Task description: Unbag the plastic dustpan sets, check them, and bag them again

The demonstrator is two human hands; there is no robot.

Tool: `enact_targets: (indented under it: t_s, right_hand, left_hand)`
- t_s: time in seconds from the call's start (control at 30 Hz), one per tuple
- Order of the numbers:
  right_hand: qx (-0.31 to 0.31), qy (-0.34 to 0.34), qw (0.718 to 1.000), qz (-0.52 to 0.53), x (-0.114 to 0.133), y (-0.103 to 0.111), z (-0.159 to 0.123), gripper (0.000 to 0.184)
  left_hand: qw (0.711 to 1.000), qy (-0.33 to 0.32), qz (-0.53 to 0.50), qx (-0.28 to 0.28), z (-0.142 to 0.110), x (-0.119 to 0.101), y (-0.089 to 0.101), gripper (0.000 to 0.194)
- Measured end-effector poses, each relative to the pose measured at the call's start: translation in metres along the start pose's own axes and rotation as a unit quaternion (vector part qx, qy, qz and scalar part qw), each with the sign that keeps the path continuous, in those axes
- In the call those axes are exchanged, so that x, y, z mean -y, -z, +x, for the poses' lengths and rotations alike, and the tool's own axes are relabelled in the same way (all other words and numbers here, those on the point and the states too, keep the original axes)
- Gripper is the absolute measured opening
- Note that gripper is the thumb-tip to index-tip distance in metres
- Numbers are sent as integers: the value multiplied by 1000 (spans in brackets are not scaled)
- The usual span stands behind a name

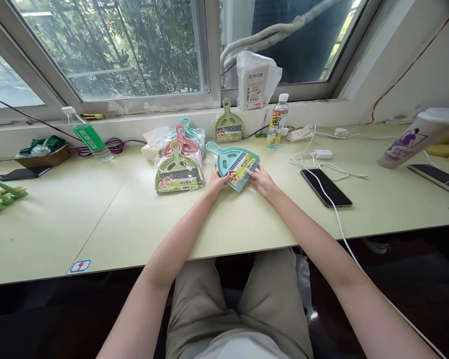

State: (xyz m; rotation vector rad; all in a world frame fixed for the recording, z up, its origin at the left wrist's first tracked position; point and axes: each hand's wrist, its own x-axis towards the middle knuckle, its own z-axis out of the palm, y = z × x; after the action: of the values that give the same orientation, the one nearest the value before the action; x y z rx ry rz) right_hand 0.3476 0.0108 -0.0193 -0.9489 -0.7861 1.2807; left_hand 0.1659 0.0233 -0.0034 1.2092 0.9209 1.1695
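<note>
Both my hands hold a turquoise dustpan and brush set [235, 163] above the table, tilted, with a yellow label across its bristles. My left hand [219, 180] grips its lower left side and my right hand [262, 180] its right edge. Just left of it lies a pile of wrapped sets: a green dustpan set [179, 172] in front, a pink one [185, 144] behind, and turquoise ones [187, 127] at the back. Another green dustpan set [228, 124] stands upright against the window ledge.
A drink bottle [277, 122] and a tissue pack [255, 87] stand behind my hands. To the right are a phone [325, 188], white cables and a large cup [404, 139]. A green-labelled bottle [89, 135] leans at the left. The table's front edge [243, 253] is close to my lap.
</note>
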Motion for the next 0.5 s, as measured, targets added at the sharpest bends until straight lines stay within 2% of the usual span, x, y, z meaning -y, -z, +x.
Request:
enact_targets:
  t_s: [0.3, 0.5]
  right_hand:
    - [0, 7, 1000, -9, 2, 2, 2, 23]
    - [5, -1, 1000, -18, 4, 1, -1, 25]
  left_hand:
    - [1000, 6, -12, 19, -1, -2, -1, 88]
    - [999, 5, -5, 39, 2, 2, 2, 87]
